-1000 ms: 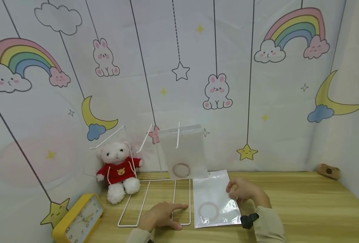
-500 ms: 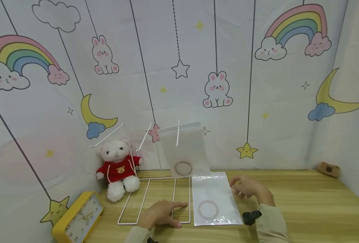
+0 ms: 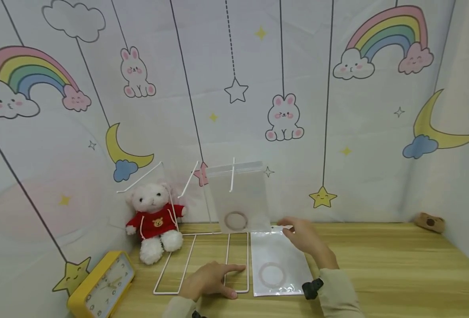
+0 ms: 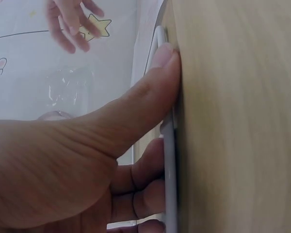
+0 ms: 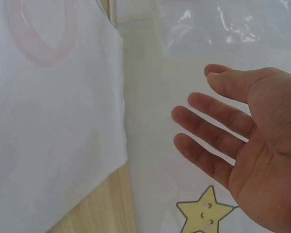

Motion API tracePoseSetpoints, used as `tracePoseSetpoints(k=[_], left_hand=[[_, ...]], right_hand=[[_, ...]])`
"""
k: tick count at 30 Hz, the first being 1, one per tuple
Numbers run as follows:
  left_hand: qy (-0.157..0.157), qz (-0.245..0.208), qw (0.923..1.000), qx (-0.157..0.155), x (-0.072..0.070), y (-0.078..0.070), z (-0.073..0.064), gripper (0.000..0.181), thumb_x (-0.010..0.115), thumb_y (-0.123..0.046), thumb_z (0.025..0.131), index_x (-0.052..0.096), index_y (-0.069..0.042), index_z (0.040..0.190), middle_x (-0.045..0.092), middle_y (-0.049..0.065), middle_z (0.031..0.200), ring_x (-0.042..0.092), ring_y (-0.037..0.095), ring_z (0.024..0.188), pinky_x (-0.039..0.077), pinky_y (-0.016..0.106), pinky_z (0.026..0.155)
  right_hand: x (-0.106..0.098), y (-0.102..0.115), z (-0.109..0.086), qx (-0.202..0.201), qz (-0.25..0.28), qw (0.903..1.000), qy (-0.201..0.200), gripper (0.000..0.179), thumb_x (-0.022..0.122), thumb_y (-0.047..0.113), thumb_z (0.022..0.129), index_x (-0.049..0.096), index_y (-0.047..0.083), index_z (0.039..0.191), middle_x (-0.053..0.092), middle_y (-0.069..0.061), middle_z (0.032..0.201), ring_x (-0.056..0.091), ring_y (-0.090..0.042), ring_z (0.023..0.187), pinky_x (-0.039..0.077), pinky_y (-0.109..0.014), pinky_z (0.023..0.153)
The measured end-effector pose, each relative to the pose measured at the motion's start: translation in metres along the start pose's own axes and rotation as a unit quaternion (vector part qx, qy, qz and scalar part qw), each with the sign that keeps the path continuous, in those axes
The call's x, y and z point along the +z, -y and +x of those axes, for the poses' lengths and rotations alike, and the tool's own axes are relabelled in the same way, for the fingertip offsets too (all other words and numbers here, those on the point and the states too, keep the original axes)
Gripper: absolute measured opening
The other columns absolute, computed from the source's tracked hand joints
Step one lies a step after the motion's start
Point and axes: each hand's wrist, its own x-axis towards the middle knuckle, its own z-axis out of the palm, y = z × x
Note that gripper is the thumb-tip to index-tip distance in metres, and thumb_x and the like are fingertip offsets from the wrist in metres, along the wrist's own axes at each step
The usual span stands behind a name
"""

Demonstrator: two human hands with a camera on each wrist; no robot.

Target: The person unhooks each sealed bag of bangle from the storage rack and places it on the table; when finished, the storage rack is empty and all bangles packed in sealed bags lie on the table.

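Note:
A white wire rack (image 3: pixel 249 260) with long prongs stands on the table. My left hand (image 3: pixel 208 279) rests on its base, index finger stretched along the right rod and thumb near the front rod. From one prong hangs a clear zip bag (image 3: pixel 240 190) with a pinkish ring (image 3: pixel 225 221) low inside. Right of the base, a white-backed plastic bag (image 3: pixel 290 256) lies flat, a pale pink ring (image 3: pixel 260 274) showing through it. My right hand (image 3: pixel 307 240) hovers over its far edge; in the right wrist view the hand (image 5: pixel 262 131) has spread fingers and holds nothing.
A white plush bear (image 3: pixel 156 225) in a red top sits against the rack's left side. At the front left stands a yellow clock (image 3: pixel 99 282). A small brown animal-face object (image 3: pixel 429 222) lies at the back right. A printed curtain (image 3: pixel 361 119) backs the table.
My right hand has moved from the flat bag's right edge, away from it, then left over its far edge. The hanging bag sways slightly. My left hand stays on the rack.

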Motion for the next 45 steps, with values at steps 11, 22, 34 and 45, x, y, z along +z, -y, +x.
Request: tracePoseSetpoints(k=[11, 22, 34, 45], left_hand=[[0.004, -0.006, 0.9999, 0.011, 0.002, 0.001, 0.001, 0.069, 0.085, -0.035, 0.076, 0.059, -0.024, 0.140, 0.057, -0.004, 0.072, 0.047, 0.008, 0.070, 0.048, 0.030, 0.076], [0.008, -0.006, 0.9999, -0.013, 0.008, 0.004, 0.002, 0.070, 0.084, -0.040, 0.076, 0.059, -0.029, 0.140, 0.065, -0.002, 0.080, 0.053, 0.009, 0.074, 0.050, 0.033, 0.079], [0.001, -0.002, 1.0000, 0.006, 0.002, 0.003, 0.001, 0.070, 0.086, -0.037, 0.075, 0.060, -0.026, 0.140, 0.068, 0.003, 0.099, 0.051, 0.008, 0.081, 0.050, 0.033, 0.084], [-0.004, -0.009, 0.9998, 0.018, 0.003, 0.005, -0.001, 0.070, 0.086, -0.034, 0.076, 0.060, -0.025, 0.139, 0.046, -0.009, 0.063, 0.043, 0.008, 0.064, 0.045, 0.027, 0.071]], right_hand=[[0.028, 0.020, 0.005, -0.095, 0.012, 0.9940, -0.052, 0.021, 0.069, -0.002, 0.089, 0.073, 0.010, 0.106, 0.063, -0.012, 0.117, 0.061, -0.033, 0.105, 0.052, -0.050, 0.088], [0.032, 0.036, 0.010, -0.147, 0.029, 0.9815, -0.119, 0.021, 0.071, 0.000, 0.090, 0.072, 0.013, 0.107, 0.059, 0.005, 0.088, 0.054, -0.010, 0.075, 0.046, -0.025, 0.061], [0.013, 0.051, 0.010, -0.170, -0.005, 0.9803, -0.101, 0.023, 0.069, 0.005, 0.093, 0.069, 0.015, 0.114, 0.070, 0.001, 0.093, 0.057, -0.006, 0.068, 0.050, -0.022, 0.060], [-0.008, 0.053, 0.004, -0.165, -0.024, 0.9816, -0.094, 0.026, 0.068, 0.003, 0.094, 0.069, 0.017, 0.116, 0.068, 0.002, 0.078, 0.055, -0.005, 0.063, 0.048, -0.024, 0.057]])
